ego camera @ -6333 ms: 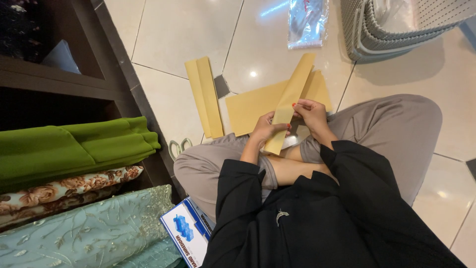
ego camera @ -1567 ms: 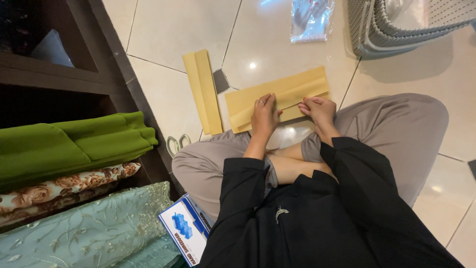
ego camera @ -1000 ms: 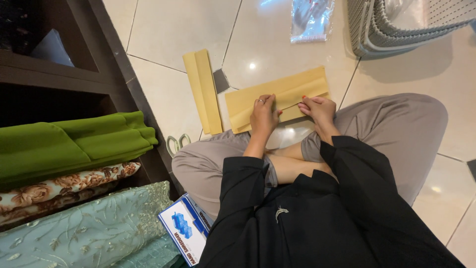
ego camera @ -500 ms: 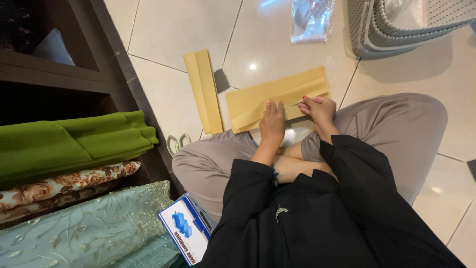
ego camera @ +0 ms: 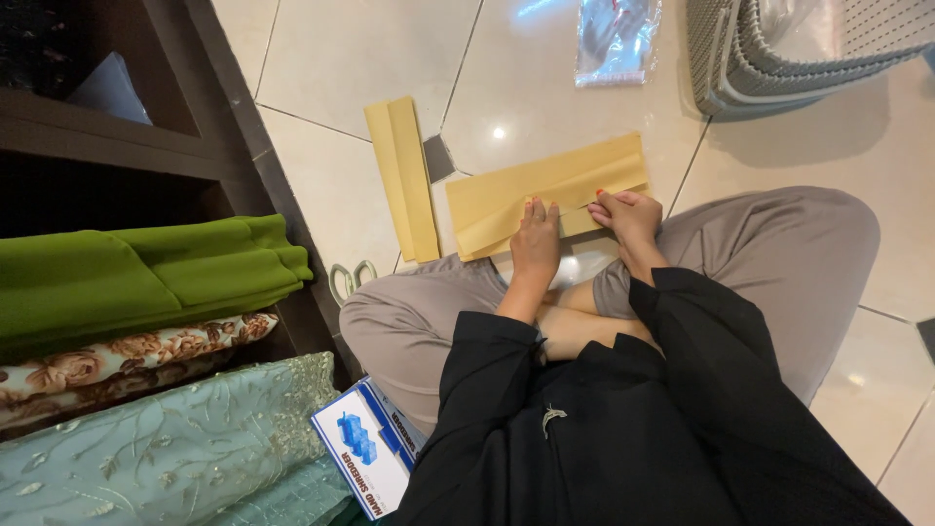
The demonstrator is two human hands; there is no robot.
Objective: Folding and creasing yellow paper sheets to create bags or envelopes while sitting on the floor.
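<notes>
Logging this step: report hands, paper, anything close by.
Left hand flat on the folded yellow paper. Right hand pinching its fold. Second folded strip apart on the tile; scissors by the knee.

Floor (ego camera: 360, 58): glossy cream tiles, thin dark grout lines, small dark diamond inset (ego camera: 437, 159) up-left of the hands. Ceiling light glare (ego camera: 499, 132) on the tile just above the hands, a bluish streak further up. Dark wood shelving unit (ego camera: 156, 146) well left of the hands, its base edge running diagonally along the floor. Grey woven basket (ego camera: 740, 68) up-right of the hands, at the top edge, casting a soft shadow on the tile.
</notes>
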